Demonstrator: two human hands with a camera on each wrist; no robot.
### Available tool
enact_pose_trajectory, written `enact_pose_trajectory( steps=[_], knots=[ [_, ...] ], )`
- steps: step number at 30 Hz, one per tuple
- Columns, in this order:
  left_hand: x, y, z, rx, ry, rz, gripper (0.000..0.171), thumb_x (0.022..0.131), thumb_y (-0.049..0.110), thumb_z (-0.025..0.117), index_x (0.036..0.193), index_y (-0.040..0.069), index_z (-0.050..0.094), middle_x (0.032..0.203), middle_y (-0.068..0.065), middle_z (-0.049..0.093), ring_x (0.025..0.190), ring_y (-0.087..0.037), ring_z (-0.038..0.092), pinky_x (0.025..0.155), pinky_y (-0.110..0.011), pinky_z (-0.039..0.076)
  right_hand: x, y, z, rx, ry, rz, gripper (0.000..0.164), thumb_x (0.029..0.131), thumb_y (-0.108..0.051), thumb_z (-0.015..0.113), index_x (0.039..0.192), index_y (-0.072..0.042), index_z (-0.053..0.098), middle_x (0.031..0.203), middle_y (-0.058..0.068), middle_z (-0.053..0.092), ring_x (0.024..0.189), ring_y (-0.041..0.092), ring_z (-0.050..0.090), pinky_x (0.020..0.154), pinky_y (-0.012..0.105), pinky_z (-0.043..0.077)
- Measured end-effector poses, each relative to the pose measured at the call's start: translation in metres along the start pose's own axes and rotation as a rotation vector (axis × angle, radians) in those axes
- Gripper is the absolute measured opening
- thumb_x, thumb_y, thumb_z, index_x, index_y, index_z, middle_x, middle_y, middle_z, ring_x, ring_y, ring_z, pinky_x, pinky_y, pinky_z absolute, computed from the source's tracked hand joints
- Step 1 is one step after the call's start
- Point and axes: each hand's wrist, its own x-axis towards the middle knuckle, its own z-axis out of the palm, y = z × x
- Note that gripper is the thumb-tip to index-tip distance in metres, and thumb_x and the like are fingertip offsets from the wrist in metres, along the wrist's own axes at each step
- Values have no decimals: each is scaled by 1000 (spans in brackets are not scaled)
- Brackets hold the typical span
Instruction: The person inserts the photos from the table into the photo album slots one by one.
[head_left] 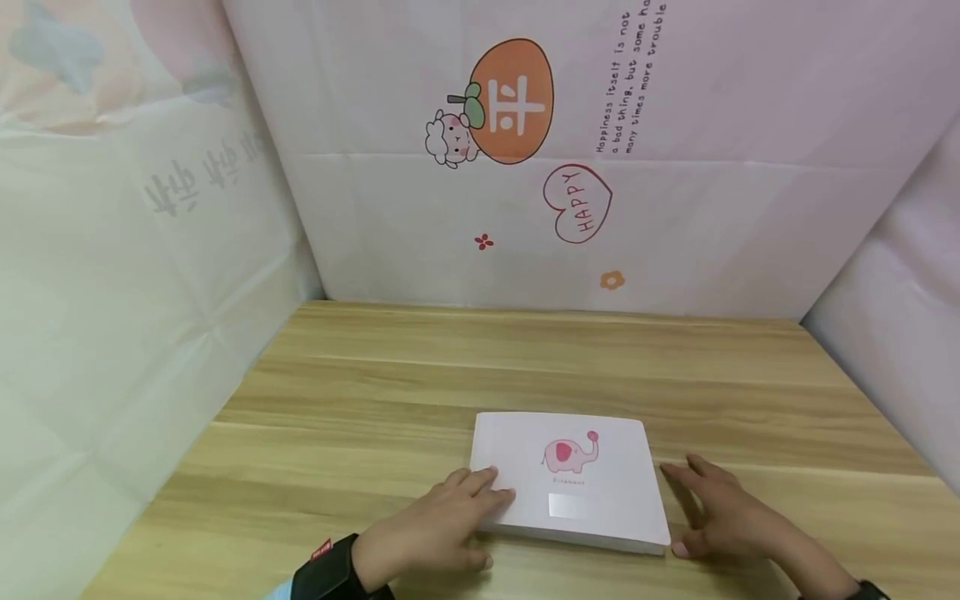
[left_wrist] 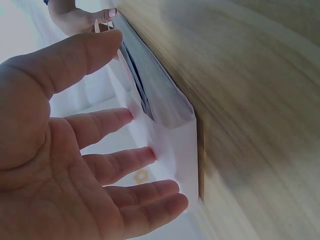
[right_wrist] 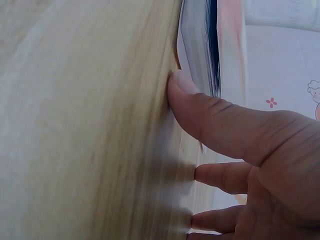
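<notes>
A thick white book (head_left: 517, 454) with a pink elephant on its cover lies flat and closed on the wooden table. My left hand (head_left: 442, 525) is at the book's left side, its fingertips on the cover near the left edge and its thumb in front. In the left wrist view, the fingers of the left hand (left_wrist: 75, 150) are spread beside the spine of the book (left_wrist: 172, 145). Just off the right edge, my right hand (head_left: 723, 512) rests its fingertips on the table. The right wrist view has the thumb of the right hand (right_wrist: 240, 130) by the page edges (right_wrist: 197, 45).
The wooden table (head_left: 360, 375) extends behind and to both sides of the book. A printed cloth (head_left: 375, 225) hangs along the back edge, with white cloth (head_left: 135, 333) at the left and more cloth (head_left: 892, 325) at the right.
</notes>
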Motion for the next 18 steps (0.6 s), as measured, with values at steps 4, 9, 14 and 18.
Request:
enact_pose_trajectory(
  steps=[4, 9, 14, 18],
  knots=[
    [1, 0, -2, -1, -8, 1, 69, 77, 34, 74, 138, 18, 46, 144, -12, 33, 127, -38, 33, 96, -54, 34, 1, 0, -1, 2, 8, -13, 95, 56, -36, 86, 132, 4, 44, 132, 46, 22, 114, 65, 23, 81, 73, 28],
    [1, 0, -3, -5, -13, 7, 69, 78, 34, 73, 138, 18, 45, 144, -12, 33, 128, -35, 33, 98, -52, 34, 1, 2, -1, -10, 18, -36, 92, 58, -34, 86, 131, 5, 45, 131, 46, 22, 113, 65, 24, 80, 73, 29],
    [0, -1, -1, -8, 14, 20, 65, 79, 33, 73, 136, 17, 47, 142, -14, 36, 128, -32, 35, 98, -50, 35, 0, 0, 1, -45, 86, -80, 78, 64, -27, 83, 126, 6, 50, 126, 45, 32, 111, 62, 33, 81, 69, 33],
    [-1, -5, -2, 10, 99, 52, 53, 82, 29, 70, 131, 16, 54, 138, -14, 42, 126, -28, 38, 95, -49, 38, 1, -14, -3, -24, 319, -116, 46, 82, -11, 69, 120, 9, 53, 119, 40, 44, 106, 57, 42, 79, 66, 37]
  ],
)
